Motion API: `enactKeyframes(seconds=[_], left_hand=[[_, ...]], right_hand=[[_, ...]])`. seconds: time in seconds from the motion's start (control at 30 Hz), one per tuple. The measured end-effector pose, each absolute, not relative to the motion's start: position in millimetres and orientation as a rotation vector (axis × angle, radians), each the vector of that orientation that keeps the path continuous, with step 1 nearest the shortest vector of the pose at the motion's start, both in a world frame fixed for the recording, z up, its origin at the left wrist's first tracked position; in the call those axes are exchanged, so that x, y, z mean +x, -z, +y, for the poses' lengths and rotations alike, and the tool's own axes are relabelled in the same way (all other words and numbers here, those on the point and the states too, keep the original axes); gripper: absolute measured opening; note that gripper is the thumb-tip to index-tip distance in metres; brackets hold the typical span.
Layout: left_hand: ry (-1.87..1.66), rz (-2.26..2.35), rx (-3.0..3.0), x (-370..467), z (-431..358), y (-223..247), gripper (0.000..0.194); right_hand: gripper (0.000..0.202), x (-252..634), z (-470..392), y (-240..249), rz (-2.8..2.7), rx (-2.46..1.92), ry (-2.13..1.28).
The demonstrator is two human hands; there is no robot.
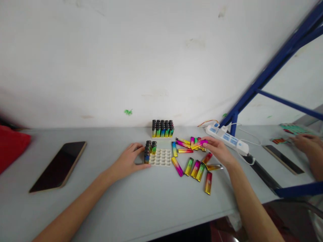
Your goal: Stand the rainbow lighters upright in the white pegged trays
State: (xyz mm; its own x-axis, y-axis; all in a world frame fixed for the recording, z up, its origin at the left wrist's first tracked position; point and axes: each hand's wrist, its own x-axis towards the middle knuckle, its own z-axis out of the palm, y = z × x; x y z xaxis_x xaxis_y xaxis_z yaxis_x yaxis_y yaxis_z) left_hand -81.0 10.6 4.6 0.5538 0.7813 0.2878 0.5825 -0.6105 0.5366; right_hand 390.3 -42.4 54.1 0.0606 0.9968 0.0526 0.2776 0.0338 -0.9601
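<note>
A white tray [161, 157] with rows of round-ended slots lies on the table. Several shiny lighters [147, 155] with black tops stand upright in its left columns. My left hand [131, 157] grips the tray's left side, its thumb at the front corner and its fingers at the back. Between the fingertips of my right hand [215, 149] is a magenta-and-yellow lighter [199, 144], held tilted over a loose pile. Several more lighters [195, 169] in gold, red, green and magenta lie flat to the right of the tray.
A full block of upright lighters [163, 129] stands by the wall. A dark phone [59, 166] lies left, near a red bag [12, 146]. At right are a white power strip [227, 138], a blue metal frame [252, 89], another phone [282, 159] and another person's hand [306, 144].
</note>
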Motion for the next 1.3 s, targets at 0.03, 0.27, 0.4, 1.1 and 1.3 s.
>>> enactKeyframes(seconds=[0.03, 0.27, 0.4, 1.1, 1.3], left_hand=[[-0.718, 1.112, 2.412, -81.3, 10.3, -4.8, 0.071], [-0.713, 1.113, 2.402, -83.5, 8.5, -5.0, 0.07], [-0.731, 1.098, 2.401, -83.5, 9.2, -3.5, 0.071], [-0.697, 1.109, 2.387, -84.6, 4.5, -6.9, 0.069], [-0.694, 1.112, 2.428, -83.6, 4.2, -7.0, 0.068]], right_hand=[[0.069, 383.3, -39.3, -54.6, -1.303, -1.368, -0.971], [0.059, 308.3, -15.7, -100.6, -1.051, -1.067, -1.136], [0.055, 251.7, -13.3, -117.1, -1.092, -0.869, -1.357], [0.055, 180.6, -33.1, -48.6, -1.544, -1.372, -0.904], [0.045, 187.9, -38.4, -48.0, -1.755, -1.257, -0.718]])
